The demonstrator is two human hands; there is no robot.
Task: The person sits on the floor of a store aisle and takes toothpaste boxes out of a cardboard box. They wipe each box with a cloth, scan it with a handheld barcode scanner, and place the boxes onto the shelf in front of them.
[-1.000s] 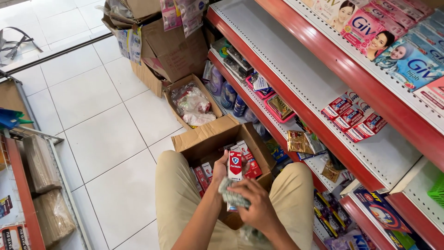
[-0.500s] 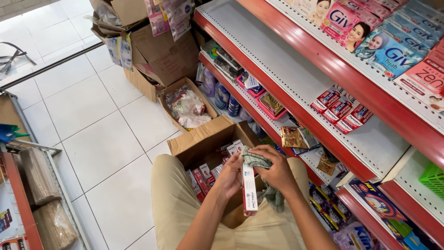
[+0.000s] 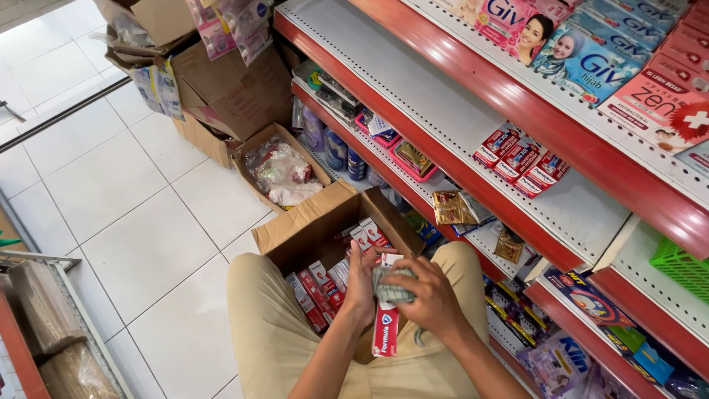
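Head view: a person crouches on a white tiled floor (image 3: 111, 207) beside red-edged shop shelves (image 3: 473, 140), both hands working over an open brown cardboard box (image 3: 325, 229).
Left hand (image 3: 362, 284): fingers curled round the upper part of a long red-and-white carton (image 3: 385, 325), steadying it upright above the lap.
Right hand (image 3: 432, 303): fingers closed on a crumpled grey-green cloth (image 3: 391, 284), pressed against the carton's top end.
Carton position: held between the two hands, just in front of the box, its lower end hanging free over the khaki trousers (image 3: 273, 325).
Box contents: more red-and-white cartons (image 3: 325, 284) packed on end in rows, touching one another.
Shelf nearby: small red packets (image 3: 521, 159) on the white perforated shelf, gold sachets (image 3: 454, 207) on the level below.
Further off: a second open box holding clear bags (image 3: 281, 170), and stacked brown boxes (image 3: 221, 81) behind it.
Risk, slip: only the upper part is gripped, so a firm wipe could, I judge, pull the carton out of the left fingers onto the floor.
Risk, crush: thin card may dent if the cloth hand squeezes hard.
Risk, knock: the right elbow sits close to the low shelf, so a wide motion might sweep packets off.
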